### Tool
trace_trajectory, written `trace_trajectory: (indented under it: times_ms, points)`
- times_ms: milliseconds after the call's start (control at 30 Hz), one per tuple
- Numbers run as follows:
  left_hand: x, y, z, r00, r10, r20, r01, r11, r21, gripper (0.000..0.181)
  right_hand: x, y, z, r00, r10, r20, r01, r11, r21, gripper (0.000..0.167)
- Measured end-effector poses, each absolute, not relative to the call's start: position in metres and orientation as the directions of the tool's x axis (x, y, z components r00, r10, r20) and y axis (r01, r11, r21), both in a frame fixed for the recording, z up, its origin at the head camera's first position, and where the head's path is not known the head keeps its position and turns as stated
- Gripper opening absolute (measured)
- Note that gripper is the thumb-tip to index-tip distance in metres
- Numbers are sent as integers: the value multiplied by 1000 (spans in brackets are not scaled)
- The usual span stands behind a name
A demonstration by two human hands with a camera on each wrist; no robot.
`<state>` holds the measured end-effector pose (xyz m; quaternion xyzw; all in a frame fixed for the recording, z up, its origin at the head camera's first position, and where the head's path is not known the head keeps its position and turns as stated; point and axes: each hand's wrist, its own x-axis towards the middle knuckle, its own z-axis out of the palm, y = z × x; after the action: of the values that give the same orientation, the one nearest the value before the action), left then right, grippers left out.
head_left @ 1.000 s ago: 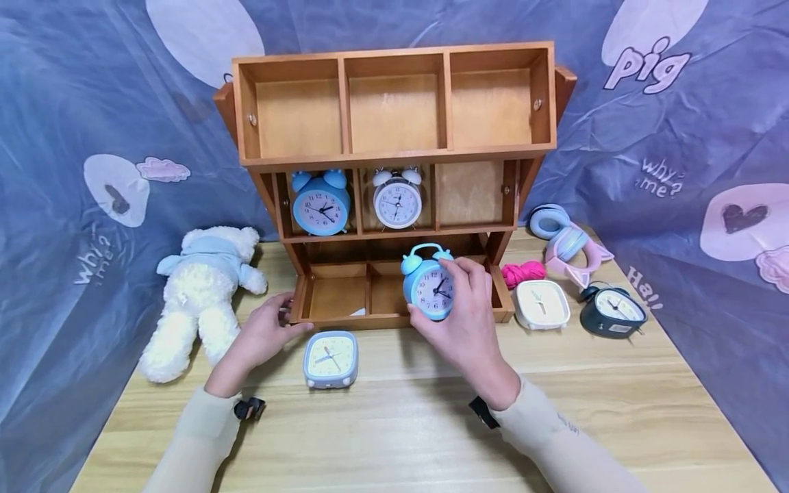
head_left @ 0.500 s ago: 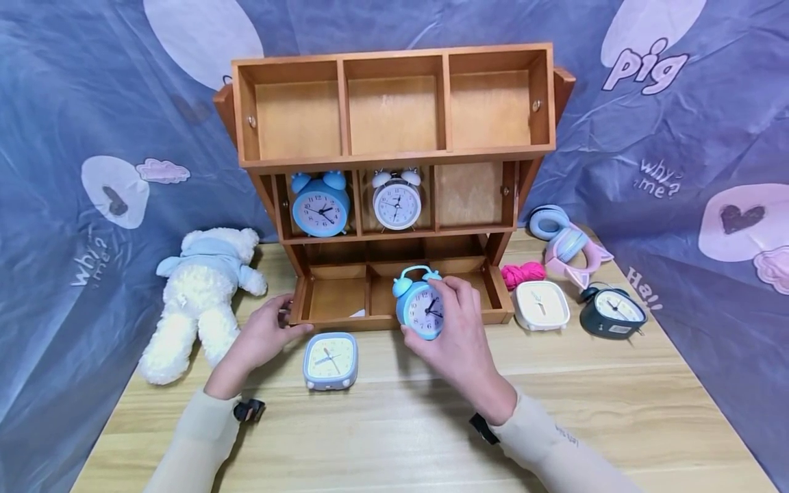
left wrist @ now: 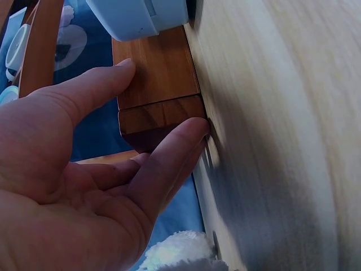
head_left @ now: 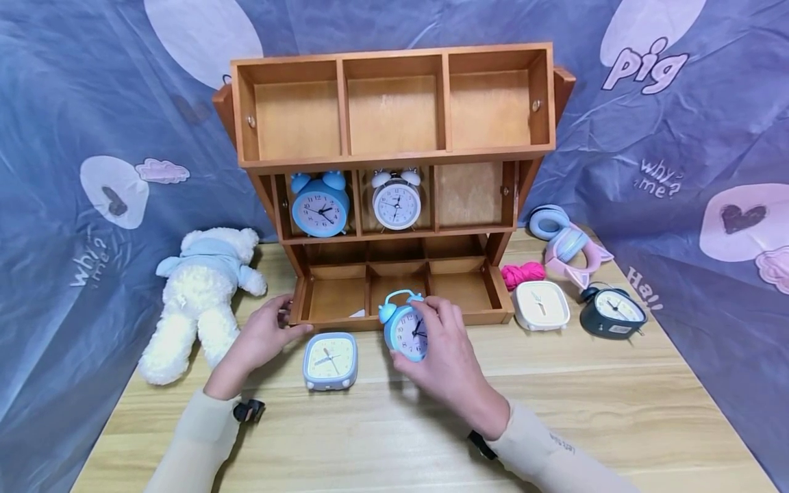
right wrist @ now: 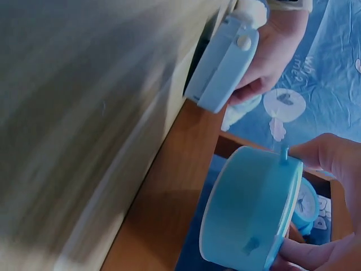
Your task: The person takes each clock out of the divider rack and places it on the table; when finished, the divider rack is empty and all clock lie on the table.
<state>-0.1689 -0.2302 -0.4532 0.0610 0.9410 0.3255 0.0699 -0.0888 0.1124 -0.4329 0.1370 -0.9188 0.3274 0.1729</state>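
Note:
In the head view, my right hand (head_left: 440,359) holds a light-blue twin-bell alarm clock (head_left: 399,334) by its rim, just in front of the shelf's bottom tier. The right wrist view shows the clock's rounded body (right wrist: 248,206) between thumb and fingers. My left hand (head_left: 265,333) grips the lower left corner of a brown wooden shelf (head_left: 394,159). Seen from the left wrist, its thumb lies on the front face and its fingers are at the end. A grey-blue square alarm clock (head_left: 330,361) lies face up between the hands.
A blue twin-bell clock (head_left: 320,211) and a white one (head_left: 397,204) stand in the middle tier. On the left lies a white plush bear (head_left: 200,301). To the right are pink yarn (head_left: 524,274), a white square clock (head_left: 542,305), a dark-green clock (head_left: 613,311) and cat-ear headphones (head_left: 570,246).
My right hand has carried the light-blue clock down, left and nearer, from the bottom tier's middle-right to in front of its edge. The left hand keeps its place on the shelf corner.

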Motion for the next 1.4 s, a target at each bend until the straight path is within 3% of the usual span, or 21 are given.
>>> trace_trajectory:
  times_ms: [767,1400]
  points:
    - [-168,-229,-452,-982,156,-105,57,779,625,83,-79,104,-437,-934,-270,233,-355,767,-534,87]
    - [-168,-229,-452,-981,155,-112,50,774,632,84,-84,99,-447,-900,-393,191,-434,758,-487,83]
